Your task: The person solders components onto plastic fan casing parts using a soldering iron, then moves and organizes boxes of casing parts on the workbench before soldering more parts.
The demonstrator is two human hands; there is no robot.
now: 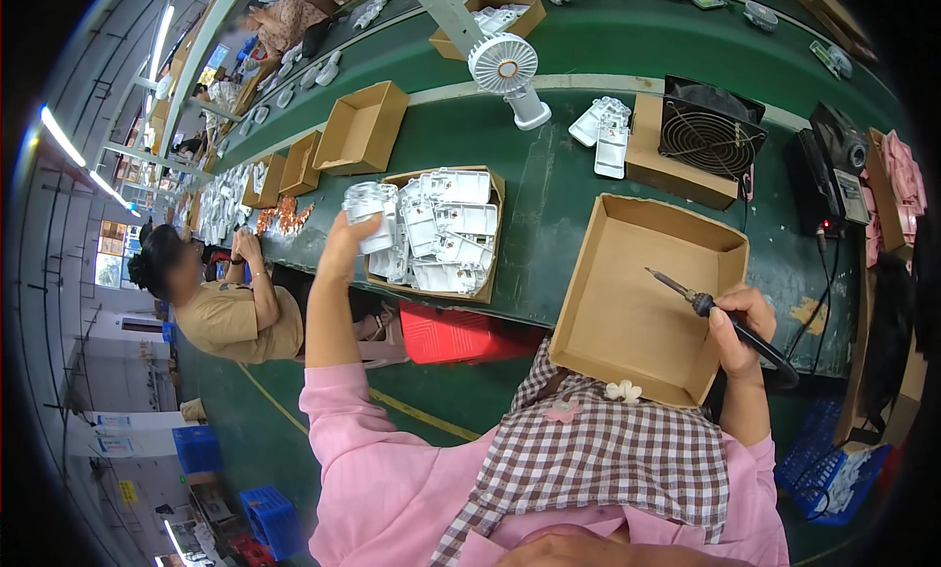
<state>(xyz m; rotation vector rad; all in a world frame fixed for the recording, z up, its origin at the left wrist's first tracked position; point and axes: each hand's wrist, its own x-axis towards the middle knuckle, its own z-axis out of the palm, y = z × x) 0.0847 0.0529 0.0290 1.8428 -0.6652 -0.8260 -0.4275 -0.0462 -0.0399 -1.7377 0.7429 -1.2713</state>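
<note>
My right hand (742, 330) grips a black-handled soldering iron (702, 303). Its metal tip points up and to the left, above a shallow cardboard tray (613, 288) at the table's near edge. On the other side, my left hand (339, 246) is closed on white plastic parts (365, 206), slightly blurred, at the left rim of a cardboard box (501, 214). Many similar white plastic housings (436, 229) fill that box. How many pieces the left hand holds, I cannot tell.
A white handheld fan (506, 69) stands ahead, with several white housings (605, 131) right of it. A black cooling fan (708, 131) and a black soldering station (826, 185) sit at the right. Open cardboard boxes (361, 129) line the left, where a co-worker (235, 307) sits.
</note>
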